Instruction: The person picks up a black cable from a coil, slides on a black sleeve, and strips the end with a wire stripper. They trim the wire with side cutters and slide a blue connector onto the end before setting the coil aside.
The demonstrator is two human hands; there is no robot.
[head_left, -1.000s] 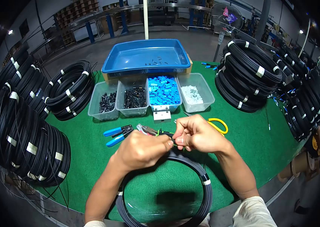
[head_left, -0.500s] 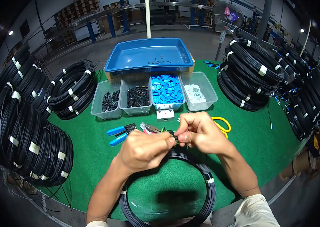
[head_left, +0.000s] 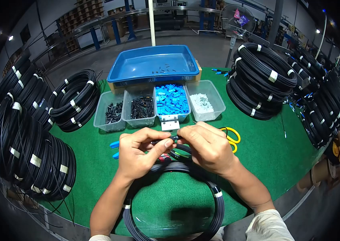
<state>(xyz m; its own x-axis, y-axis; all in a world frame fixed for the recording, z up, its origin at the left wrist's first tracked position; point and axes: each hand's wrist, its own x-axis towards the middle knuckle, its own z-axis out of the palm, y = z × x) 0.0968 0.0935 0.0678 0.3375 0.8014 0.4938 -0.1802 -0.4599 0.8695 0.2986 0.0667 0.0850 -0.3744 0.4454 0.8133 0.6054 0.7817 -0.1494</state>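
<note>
My left hand [head_left: 142, 152] pinches a small black piece [head_left: 173, 137] between thumb and fingers, above the far side of a black cable coil [head_left: 221, 205]. From the right, my right hand [head_left: 207, 145] is closed on the other end of the same piece. Its fingertips partly hide the piece, and the fingertips of both hands are almost touching. The coil lies on the green mat [head_left: 166, 193] below my wrists, bound with white tape. Behind my left hand show the blue handles [head_left: 115, 149] of a tool; yellow scissor handles [head_left: 232, 136] lie past my right hand.
Clear bins hold black parts [head_left: 114, 112], more black parts [head_left: 142, 109], blue parts [head_left: 172, 100] and white parts [head_left: 202, 103]. A blue tray [head_left: 154, 64] stands behind them. Stacked cable coils are at left [head_left: 29, 160] and right [head_left: 260, 82]. A fan [head_left: 238, 22] stands beyond.
My left hand has turned so its thumb and fingers show around the piece. My right hand has turned knuckles-up and shifted slightly left. The whole view has shifted a little.
</note>
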